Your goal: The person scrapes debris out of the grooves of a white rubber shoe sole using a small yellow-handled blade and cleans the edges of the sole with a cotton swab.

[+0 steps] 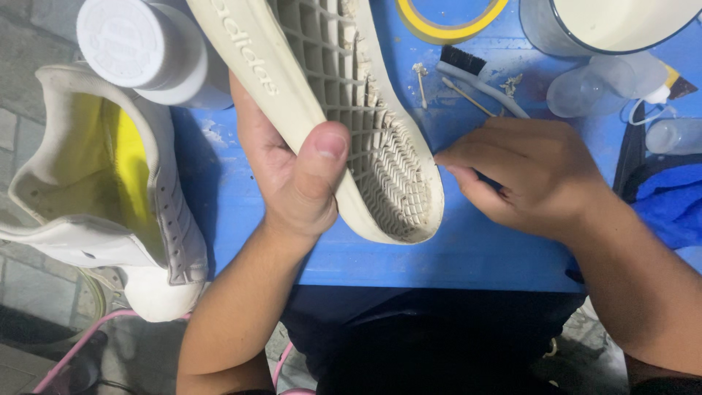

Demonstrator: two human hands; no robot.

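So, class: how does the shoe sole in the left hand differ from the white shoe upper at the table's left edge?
The shoe sole is flat, cream and grid-patterned, gripped tilted in the left hand. The white shoe upper is hollow with a yellow lining, and no hand holds it. The sole's tread looks grimy; the upper looks cleaner. Both are pale.

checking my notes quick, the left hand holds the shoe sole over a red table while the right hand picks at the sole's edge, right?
Not quite: the table is blue, not red, as the head view shows. The rest holds: the left hand grips the cream shoe sole above it, tread side up, while the right hand has its fingertips at the sole's edge.
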